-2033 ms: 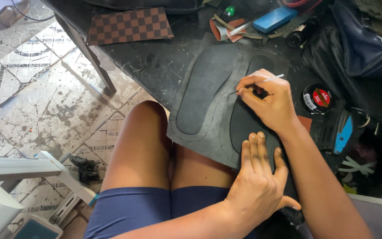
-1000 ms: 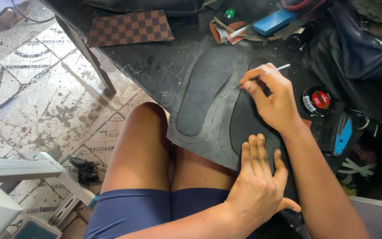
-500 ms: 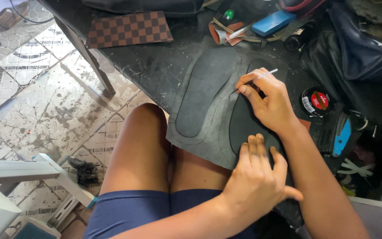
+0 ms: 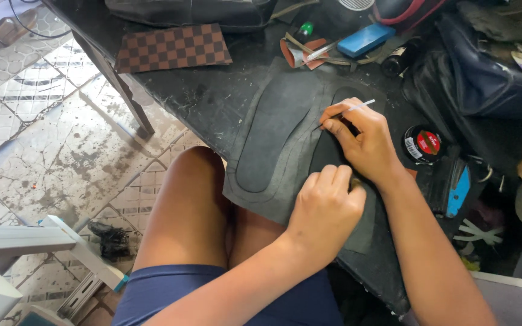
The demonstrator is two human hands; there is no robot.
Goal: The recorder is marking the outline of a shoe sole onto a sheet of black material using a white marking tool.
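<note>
A dark rubber sheet (image 4: 285, 151) lies across the near edge of the black table (image 4: 206, 96) and hangs over onto the person's bare knees, with a long sole outline (image 4: 273, 133) marked on its left half. The right hand (image 4: 364, 145) rests on the right part of the sheet, its thumb and fingers pinched around a thin white marking stick (image 4: 351, 110) whose tip touches the sheet beside a second sole shape (image 4: 339, 99) that is mostly hidden under the hand. The left hand (image 4: 324, 211) lies just near of the right one, fingers curled together and knuckles up, pressing down on the sheet; whether it holds anything under the fingers cannot be told. Far left on the table lies a brown checkered piece of material (image 4: 173, 47). At the far edge, beyond the sheet, are a blue rectangular block (image 4: 365, 39), a reddish leather scrap (image 4: 300, 53) with a thin metal tool across it, and a small bottle with a green cap (image 4: 303, 29). Right of the right hand sits a round black tin with a red label (image 4: 424, 143), and near of it a tool with a blue handle (image 4: 457, 192). A dark bag (image 4: 484, 78) fills the far right. Below the table to the left is a stained patterned tile floor (image 4: 49, 139).
</note>
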